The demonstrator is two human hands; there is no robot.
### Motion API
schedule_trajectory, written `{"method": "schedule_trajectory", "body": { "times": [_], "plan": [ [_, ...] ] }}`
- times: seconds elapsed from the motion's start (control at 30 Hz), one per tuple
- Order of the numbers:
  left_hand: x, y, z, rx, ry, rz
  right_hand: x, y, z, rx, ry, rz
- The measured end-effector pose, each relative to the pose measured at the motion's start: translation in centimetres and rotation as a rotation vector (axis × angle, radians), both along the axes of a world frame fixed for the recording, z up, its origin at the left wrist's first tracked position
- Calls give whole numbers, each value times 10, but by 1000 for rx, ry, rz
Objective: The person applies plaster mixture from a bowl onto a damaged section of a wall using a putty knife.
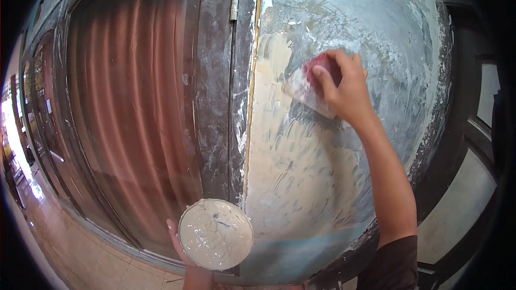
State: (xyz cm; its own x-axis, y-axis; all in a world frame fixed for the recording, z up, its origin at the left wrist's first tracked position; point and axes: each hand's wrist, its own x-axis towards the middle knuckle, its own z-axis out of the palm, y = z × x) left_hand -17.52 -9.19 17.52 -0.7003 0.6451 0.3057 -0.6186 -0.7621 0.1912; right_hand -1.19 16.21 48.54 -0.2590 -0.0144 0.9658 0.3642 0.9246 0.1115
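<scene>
My right hand (346,83) grips the red handle of a putty knife (309,91), its wide blade smeared with filler and laid against the wall. Cream filler (306,177) coats the wall's lower and left part in uneven strokes, while the upper right shows a patchy grey-blue surface (365,27). Low in the view, my left hand (180,244) holds up a round container of cream filler (215,233) from its left side and below. Most of the left hand's fingers are hidden by the container.
Left of the wall runs a dark wooden frame (215,91) with a metal hinge (235,1), beside glass with a reddish-brown curtain (129,102) behind it. A dark panelled door or frame (462,198) stands on the right. Tiled floor (80,236) shows at the lower left.
</scene>
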Motion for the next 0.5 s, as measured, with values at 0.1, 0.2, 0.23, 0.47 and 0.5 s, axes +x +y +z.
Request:
{"method": "schedule_trajectory", "body": {
  "times": [0.1, 0.2, 0.23, 0.47, 0.5],
  "plan": [
    [3, 0, 5, 9, 15, -23, 4, 1, 9, -126, 100, 115],
    [4, 0, 14, 19, 79, -62, 11, -10, 0, -174, 138, 272],
    [5, 0, 16, 14, 79, -95, 18, -18, -8, -13, 49, 273],
    [-1, 4, 17, -61, -37, -111, 42, -99, -66, 514, -461, 199],
    [4, 3, 22, -54, -47, -118, 42, -105, -78, 511, -462, 193]
  ]
}}
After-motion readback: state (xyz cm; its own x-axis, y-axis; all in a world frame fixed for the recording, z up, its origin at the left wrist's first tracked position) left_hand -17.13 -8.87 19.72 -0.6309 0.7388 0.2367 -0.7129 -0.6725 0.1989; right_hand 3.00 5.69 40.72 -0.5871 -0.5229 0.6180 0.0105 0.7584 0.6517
